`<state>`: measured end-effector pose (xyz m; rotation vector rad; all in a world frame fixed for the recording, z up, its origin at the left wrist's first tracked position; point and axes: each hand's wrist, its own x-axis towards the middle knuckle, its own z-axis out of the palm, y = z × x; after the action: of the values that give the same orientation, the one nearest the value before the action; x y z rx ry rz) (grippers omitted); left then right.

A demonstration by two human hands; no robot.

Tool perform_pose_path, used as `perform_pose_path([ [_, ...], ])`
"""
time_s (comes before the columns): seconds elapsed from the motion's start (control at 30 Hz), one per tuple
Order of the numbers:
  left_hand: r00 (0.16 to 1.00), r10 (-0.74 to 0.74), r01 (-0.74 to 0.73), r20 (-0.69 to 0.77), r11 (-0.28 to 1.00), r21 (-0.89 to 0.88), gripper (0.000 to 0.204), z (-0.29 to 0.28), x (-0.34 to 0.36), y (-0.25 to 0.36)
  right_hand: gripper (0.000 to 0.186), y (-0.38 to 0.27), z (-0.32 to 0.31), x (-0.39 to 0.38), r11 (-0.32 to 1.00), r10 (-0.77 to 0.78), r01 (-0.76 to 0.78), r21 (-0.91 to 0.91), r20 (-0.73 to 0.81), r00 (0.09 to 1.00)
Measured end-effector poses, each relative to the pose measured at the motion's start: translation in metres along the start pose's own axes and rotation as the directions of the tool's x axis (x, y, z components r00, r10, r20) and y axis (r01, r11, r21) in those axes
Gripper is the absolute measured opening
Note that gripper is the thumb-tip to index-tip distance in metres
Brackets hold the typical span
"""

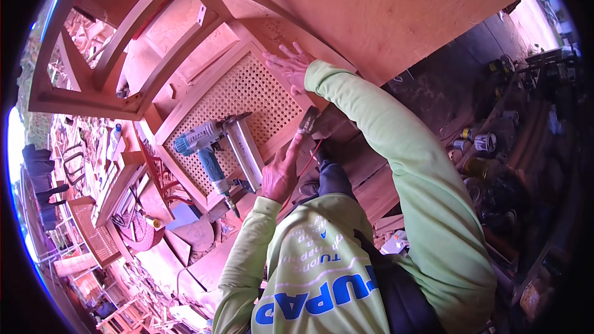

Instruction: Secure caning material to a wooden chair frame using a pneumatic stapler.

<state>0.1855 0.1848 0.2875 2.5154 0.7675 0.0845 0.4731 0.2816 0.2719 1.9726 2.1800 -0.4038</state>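
Note:
A wooden frame with a woven cane panel (263, 96) lies in front of me. My right hand (291, 67) rests with fingers spread on the frame's far right side, holding nothing. On the near side, my left hand (281, 173) is closed, its index finger stretched toward a small dark-headed hand tool (307, 120) at the frame's right edge; the rest of its grip is hidden. A teal and silver pneumatic nail gun (213, 148) lies on the cane, left of my left hand, with its hose fitting toward me.
A curved wooden chair-like frame (164, 65) stands at the upper left. A large plywood sheet (396, 6) slants across the top right. Cans and jars (486, 142) crowd the dark right side. Wood scraps and a pink coil (143, 233) lie at left. A red hose (312, 158) runs near my left hand.

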Motion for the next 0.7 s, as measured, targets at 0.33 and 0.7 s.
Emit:
perform_pose_path([
  [0.33,0.928,-0.335,0.13,-0.166,0.705,-0.698,0.06,-0.035,-0.076,0.004,0.115,0.008,0.013,-0.002,0.987,0.012,-0.022,0.161,0.061,0.998],
  [0.7,0.412,-0.781,0.161,-0.47,0.57,-0.806,0.042,-0.077,-0.217,-0.025,0.053,0.025,0.095,-0.08,0.209,0.159,-0.298,0.931,0.268,0.95],
])
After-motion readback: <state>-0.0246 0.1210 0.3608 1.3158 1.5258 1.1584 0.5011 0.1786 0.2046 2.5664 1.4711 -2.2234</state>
